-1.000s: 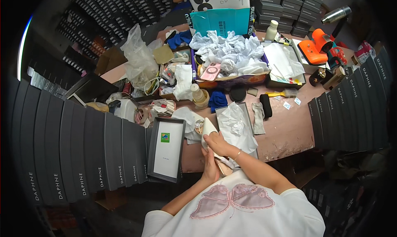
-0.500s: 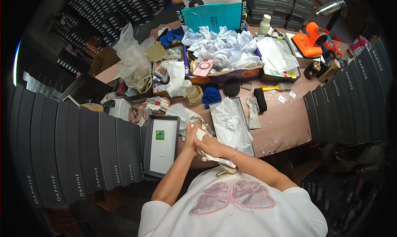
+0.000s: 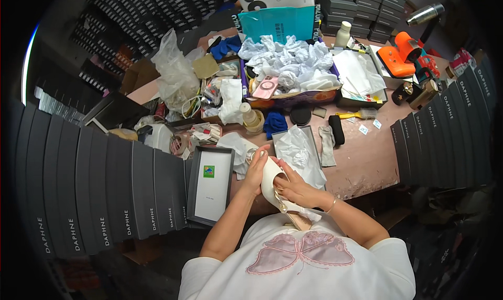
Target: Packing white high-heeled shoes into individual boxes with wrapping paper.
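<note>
A white high-heeled shoe (image 3: 269,177) with an ornamented strap is tilted in front of my chest, its heel end toward my shirt. My left hand (image 3: 255,173) is closed along the left side of its front part. My right hand (image 3: 296,188) grips it from the right, with fingers reaching into the shoe's opening. Just beyond my left hand, part of another shoe (image 3: 251,154) shows on white paper; my hand hides the rest. To the right lies a grey shoebox (image 3: 318,149) lined with crumpled white tissue paper (image 3: 296,145). A dark grey box lid (image 3: 229,182) lies at the left.
Stacked dark shoeboxes (image 3: 118,184) wall the left side, and more boxes (image 3: 443,127) stand at the right. Behind are a carton of crumpled paper (image 3: 288,64), a pump bottle (image 3: 251,119), a blue cloth (image 3: 275,123), a brush (image 3: 361,113) and an orange device (image 3: 395,59).
The shoe has turned so its white front and opening show between my hands. My right hand has moved right, its fingers now in the opening. The whole view has shifted slightly.
</note>
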The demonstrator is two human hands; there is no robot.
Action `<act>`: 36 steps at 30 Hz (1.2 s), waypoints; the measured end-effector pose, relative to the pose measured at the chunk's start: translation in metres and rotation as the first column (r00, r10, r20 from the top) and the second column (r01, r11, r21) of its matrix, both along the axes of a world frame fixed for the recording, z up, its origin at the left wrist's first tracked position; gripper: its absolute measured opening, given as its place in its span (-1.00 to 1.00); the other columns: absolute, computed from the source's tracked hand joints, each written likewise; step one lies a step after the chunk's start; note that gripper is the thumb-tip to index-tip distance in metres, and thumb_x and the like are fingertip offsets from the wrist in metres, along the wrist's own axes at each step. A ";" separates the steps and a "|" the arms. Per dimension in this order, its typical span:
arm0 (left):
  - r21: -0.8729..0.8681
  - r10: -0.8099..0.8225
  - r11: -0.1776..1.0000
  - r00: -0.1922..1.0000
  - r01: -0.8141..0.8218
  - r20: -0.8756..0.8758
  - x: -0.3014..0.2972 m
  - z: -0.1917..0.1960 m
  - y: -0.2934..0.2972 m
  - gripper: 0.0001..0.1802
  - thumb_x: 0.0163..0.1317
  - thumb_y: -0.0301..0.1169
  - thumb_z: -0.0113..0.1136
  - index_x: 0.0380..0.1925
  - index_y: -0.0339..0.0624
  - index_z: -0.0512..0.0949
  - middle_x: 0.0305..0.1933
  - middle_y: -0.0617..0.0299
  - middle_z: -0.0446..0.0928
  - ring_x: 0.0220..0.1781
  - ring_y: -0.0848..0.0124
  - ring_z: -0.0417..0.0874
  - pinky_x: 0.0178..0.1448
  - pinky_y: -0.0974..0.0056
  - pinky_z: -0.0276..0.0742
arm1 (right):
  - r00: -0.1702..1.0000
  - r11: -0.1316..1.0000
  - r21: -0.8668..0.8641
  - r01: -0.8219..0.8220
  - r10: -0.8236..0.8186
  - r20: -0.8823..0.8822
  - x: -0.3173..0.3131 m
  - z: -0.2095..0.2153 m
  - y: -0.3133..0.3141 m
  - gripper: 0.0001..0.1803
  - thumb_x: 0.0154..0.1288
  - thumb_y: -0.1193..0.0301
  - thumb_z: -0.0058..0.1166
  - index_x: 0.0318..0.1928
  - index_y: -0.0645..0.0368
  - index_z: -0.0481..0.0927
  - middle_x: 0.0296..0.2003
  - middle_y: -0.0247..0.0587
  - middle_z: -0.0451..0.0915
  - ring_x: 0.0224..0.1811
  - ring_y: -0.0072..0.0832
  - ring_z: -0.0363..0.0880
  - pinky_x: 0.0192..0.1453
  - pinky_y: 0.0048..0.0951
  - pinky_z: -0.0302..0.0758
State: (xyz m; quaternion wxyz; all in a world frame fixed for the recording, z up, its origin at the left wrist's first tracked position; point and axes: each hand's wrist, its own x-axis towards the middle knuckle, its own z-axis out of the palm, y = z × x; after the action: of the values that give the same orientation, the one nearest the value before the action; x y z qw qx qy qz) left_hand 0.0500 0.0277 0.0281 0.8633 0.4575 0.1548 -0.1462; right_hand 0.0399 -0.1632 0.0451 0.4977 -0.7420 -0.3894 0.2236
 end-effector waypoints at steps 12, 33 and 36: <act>0.083 0.051 0.996 0.997 -0.046 -0.057 0.003 -0.026 0.016 -0.70 0.44 -0.17 -0.10 0.02 -0.08 0.31 -0.25 0.17 0.51 -0.26 0.43 0.58 -0.21 0.34 0.52 | 0.914 0.926 -0.131 0.353 -0.372 -0.164 0.013 -0.048 0.079 -0.12 0.34 -0.27 -0.37 0.12 0.35 0.51 0.48 0.04 -0.42 0.52 0.05 -0.51 0.41 0.30 -0.34; 0.102 0.112 0.989 0.994 -0.111 0.000 -0.024 -0.034 0.019 -0.59 0.47 -0.27 -0.16 0.26 -0.03 0.20 0.03 0.07 0.46 -0.01 0.33 0.55 0.05 0.27 0.53 | 0.999 0.997 0.083 -0.007 0.003 0.045 -0.013 -0.012 0.030 -0.32 0.38 -0.09 -0.24 -0.12 0.35 0.63 0.46 0.19 -0.26 0.53 0.04 -0.39 0.47 0.12 -0.26; -0.031 0.103 0.994 0.990 -0.107 -0.098 -0.032 -0.010 0.009 -0.48 0.38 -0.29 0.05 0.29 -0.04 0.18 0.10 0.08 0.38 0.02 0.35 0.53 0.03 0.28 0.53 | 0.996 0.987 0.159 0.018 -0.003 -0.093 -0.031 -0.017 0.001 -0.39 0.44 -0.02 -0.29 0.09 0.25 0.52 0.42 0.10 -0.01 0.49 0.04 -0.20 0.48 -0.03 -0.12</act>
State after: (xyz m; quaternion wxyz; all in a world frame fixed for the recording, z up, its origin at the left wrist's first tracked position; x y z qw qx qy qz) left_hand 0.0177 0.0366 0.0180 0.8695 0.4256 0.2174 -0.1251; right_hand 0.0086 -0.1623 0.0278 0.5743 -0.6906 -0.3787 0.2231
